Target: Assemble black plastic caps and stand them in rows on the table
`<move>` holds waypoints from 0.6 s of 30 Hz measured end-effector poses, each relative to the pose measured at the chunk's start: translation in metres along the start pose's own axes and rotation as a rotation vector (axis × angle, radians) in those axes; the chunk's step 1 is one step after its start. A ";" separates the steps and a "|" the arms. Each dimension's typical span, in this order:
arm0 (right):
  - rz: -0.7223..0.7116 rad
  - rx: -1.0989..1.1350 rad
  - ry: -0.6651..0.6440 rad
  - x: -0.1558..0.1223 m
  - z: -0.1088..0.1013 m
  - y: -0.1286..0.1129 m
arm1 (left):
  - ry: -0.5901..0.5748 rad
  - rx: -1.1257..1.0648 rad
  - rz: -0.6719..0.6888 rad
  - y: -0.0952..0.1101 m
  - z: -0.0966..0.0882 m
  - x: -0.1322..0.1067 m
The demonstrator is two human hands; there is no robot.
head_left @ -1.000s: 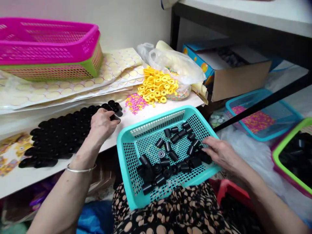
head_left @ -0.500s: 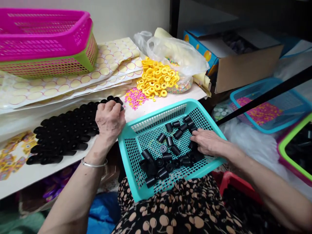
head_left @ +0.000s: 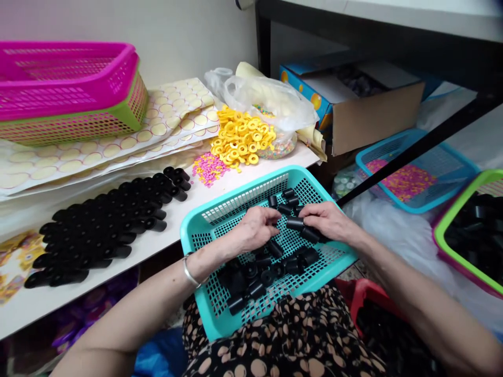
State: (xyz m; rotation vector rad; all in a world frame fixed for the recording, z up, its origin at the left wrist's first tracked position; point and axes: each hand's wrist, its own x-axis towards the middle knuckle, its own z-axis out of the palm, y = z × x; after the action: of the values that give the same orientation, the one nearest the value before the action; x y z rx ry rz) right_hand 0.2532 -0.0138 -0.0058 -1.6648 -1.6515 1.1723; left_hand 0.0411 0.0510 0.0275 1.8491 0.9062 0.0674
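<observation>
My right hand (head_left: 323, 220) pinches a black cylinder (head_left: 294, 223) inside the teal basket (head_left: 212, 322), apparently gathering pieces; my left hand (head_left: 255, 229) curls narrow, its hold unclear. Next likely calls for a clean lift.

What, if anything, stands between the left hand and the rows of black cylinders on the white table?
The left hand is over the teal basket, whose raised rim stands between it and the rows of black cylinders on the white table. Nothing else visible blocks the way.
</observation>
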 end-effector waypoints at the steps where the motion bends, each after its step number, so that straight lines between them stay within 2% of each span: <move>1: 0.035 0.082 0.011 -0.002 0.003 0.000 | -0.013 -0.075 -0.005 0.002 0.003 0.003; 6: 0.189 0.447 0.087 -0.007 0.017 -0.003 | -0.119 -0.555 -0.029 0.005 0.019 0.014; 9: 0.244 0.639 0.098 -0.011 0.021 -0.009 | -0.099 -0.745 -0.110 0.000 0.024 0.016; 12: 0.271 0.787 0.065 -0.019 0.023 -0.014 | -0.075 -0.835 -0.179 -0.004 0.024 0.017; 15: 0.242 0.905 -0.004 -0.029 0.024 -0.014 | -0.074 -0.874 -0.190 -0.006 0.021 0.017; 18: 0.130 0.887 0.003 -0.038 0.027 -0.011 | -0.119 -0.950 -0.219 -0.007 0.016 0.018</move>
State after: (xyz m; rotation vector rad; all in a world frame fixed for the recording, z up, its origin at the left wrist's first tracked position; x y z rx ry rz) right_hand 0.2289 -0.0552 -0.0012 -1.1817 -0.7954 1.6321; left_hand 0.0571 0.0507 0.0082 0.8612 0.7881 0.2088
